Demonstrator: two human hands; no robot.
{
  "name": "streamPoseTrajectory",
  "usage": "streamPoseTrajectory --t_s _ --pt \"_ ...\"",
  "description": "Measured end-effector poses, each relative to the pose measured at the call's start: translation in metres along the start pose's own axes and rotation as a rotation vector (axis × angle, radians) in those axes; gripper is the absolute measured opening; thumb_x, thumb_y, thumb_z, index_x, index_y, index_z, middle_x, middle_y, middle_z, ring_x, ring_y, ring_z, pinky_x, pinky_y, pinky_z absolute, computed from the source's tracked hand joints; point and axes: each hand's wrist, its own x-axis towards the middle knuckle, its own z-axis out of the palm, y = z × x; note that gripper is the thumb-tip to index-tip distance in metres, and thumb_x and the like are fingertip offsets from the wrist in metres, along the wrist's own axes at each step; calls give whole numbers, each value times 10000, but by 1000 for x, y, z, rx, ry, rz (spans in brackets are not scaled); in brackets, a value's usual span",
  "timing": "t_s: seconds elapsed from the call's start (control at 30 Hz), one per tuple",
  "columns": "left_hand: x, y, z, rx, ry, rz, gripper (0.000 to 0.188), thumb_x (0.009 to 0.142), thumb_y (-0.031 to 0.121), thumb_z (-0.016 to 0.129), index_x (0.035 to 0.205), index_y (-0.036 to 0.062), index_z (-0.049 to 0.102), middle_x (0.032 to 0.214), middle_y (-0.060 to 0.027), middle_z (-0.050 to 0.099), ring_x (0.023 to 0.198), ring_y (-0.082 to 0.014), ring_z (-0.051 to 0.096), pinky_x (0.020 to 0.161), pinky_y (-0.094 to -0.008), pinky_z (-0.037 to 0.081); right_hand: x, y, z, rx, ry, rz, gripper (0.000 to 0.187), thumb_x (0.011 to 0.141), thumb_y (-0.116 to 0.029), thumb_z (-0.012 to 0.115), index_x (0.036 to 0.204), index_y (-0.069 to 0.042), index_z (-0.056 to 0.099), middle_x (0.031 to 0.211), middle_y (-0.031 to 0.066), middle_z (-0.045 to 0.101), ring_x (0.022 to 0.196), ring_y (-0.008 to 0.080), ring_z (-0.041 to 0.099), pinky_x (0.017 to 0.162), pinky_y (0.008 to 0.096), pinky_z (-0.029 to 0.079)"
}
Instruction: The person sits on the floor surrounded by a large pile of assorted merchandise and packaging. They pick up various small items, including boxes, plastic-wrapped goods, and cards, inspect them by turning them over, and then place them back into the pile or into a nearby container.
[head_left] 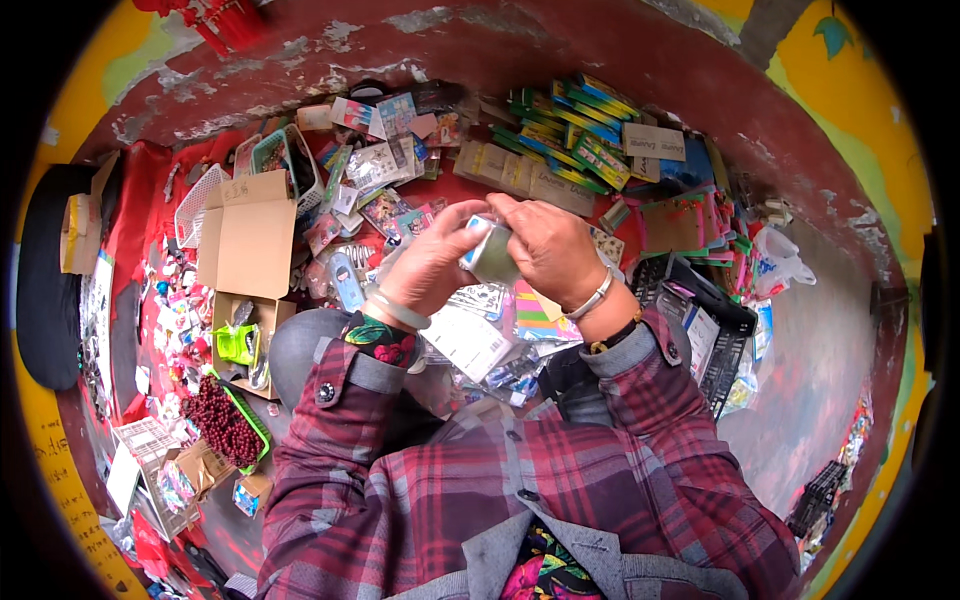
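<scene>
A small shiny packet of grey and blue foil (490, 252) is held up in front of the chest, gripped from both sides. The left hand (432, 262) is closed around the packet's left edge, and the right hand (548, 248) is clasped over its top and right side, fingers curled down. A pale bangle is worn on the left wrist, a silver bracelet on the right. Beneath the hands, clear plastic packets with printed cards (470, 340) are piled on the lap. To the left, an open brown cardboard box (246, 235) is seen, and a green tray of dark red beads (225, 420) lies further down.
</scene>
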Motion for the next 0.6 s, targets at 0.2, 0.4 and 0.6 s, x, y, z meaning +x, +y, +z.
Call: streamPoseTrajectory --t_s 0.2,0.4,0.6 --pt "9 0 2 -71 -16 38 677 733 21 698 1304 20 334 1163 -96 471 1047 -199 519 896 -337 445 2 11 -6 294 88 59 328 775 -103 571 1087 -3 587 1066 187 606 989 328 586 860 364 473" --pt "5 2 -4 177 75 131 797 670 -26 732 1329 9 285 1137 -95 476 1026 -171 515 870 -294 459 -3 18 11 570 12 213 457 811 -232 628 1192 5 542 1157 210 560 1063 309 563 902 345 440" --pt "7 -4 -8 387 148 139 918 645 -33 744 1381 41 201 1175 -118 455 1031 -177 514 861 -303 476 1 12 20 667 -65 314 591 812 -268 661 1284 20 454 1212 227 512 1130 304 511 943 329 403"
